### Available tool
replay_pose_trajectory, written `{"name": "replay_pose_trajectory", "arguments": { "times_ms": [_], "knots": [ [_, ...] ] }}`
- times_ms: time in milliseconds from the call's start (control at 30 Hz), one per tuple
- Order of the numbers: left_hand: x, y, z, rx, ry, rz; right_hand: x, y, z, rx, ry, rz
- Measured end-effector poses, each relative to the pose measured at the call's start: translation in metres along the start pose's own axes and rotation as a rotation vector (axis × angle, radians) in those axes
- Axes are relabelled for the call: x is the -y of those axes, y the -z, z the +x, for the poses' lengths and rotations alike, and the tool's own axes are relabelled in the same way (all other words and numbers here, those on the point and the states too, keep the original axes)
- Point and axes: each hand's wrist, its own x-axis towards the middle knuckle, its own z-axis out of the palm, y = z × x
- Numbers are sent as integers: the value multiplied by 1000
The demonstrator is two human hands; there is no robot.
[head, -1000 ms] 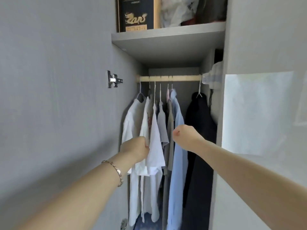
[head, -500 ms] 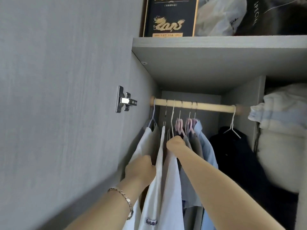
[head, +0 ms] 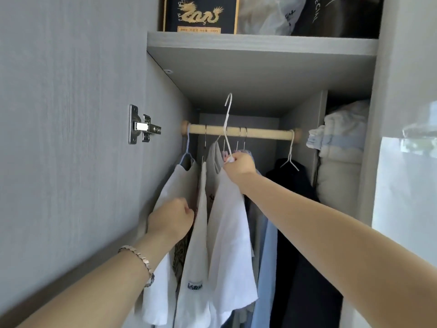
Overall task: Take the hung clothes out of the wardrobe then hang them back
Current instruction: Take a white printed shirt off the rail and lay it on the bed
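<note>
Right hand (head: 238, 165) grips neck of white wire hanger (head: 227, 114) carrying white T-shirt (head: 229, 233); hook upright, tip above pale wooden rod (head: 260, 133), apparently lifted clear. Left hand (head: 171, 218), well below rod, fingers curled on neighbouring white shirt (head: 165, 192)

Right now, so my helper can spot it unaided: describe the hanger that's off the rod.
Find the wooden rod under the grey shelf. Near its middle, the right hand grips a white wire hanger carrying a white shirt. Unlike its neighbours, its hook stands free above the rod.

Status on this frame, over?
Right hand grips white hanger carrying white shirt, hook above rod. Left hand holds leftmost shirt aside. Nothing blocking.
</note>
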Motion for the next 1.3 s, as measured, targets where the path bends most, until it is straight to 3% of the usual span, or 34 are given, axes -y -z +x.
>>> {"name": "replay_pose_trajectory", "arguments": {
  "times_ms": [200,533,767,933,1100,1300],
  "knots": [
    [-22,4,-68,37,-135,182,-18,60,-87,21,50,-16],
    [-96,-51,-194,223,-266,100,-85,205,-263,-21,-22,-126],
    [-150,-110,-263,507,-490,18,-107,291,-384,-38,-251,-271],
    [-182,-139,-345,721,-709,32,-116,319,-502,-117,-520,-357],
    [-213,-157,-446,911,-899,-13,-108,331,-634,-300,-751,-387],
    [-249,-147,-590,1099,-1169,-101,-79,344,-777,-705,-858,-433]
  ]
}}
